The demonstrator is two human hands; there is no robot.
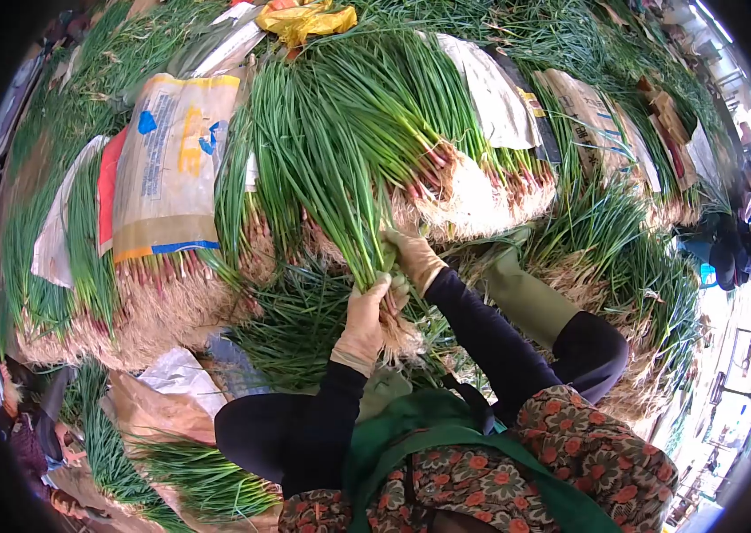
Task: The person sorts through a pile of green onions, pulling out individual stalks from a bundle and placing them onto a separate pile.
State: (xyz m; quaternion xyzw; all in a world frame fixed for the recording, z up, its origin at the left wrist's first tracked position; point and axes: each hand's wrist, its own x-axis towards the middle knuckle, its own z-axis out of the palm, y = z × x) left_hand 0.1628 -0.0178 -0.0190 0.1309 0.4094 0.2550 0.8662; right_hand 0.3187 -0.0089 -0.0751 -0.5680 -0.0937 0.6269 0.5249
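Observation:
My left hand (365, 322), in a pale thin glove, is wrapped round the lower stems of a bunch of scallions (337, 191). The roots (402, 342) hang below my fingers, toward my lap. My right hand (414, 258), gloved too, is closed on the same bunch a little higher, its fingertips partly hidden among the stems. From my hands the long green leaves fan out forward over the pile. Just beyond my right hand lies another bunch with reddish stems (433, 164) and pale, tangled roots.
Printed sacks (175, 164) cover rows of scallions at the left, and a white sheet (491, 93) covers others at the right. A yellow plastic bag (306, 19) lies at the far side. Loose leaves (282, 324) spread before my knees. Other people show at both edges.

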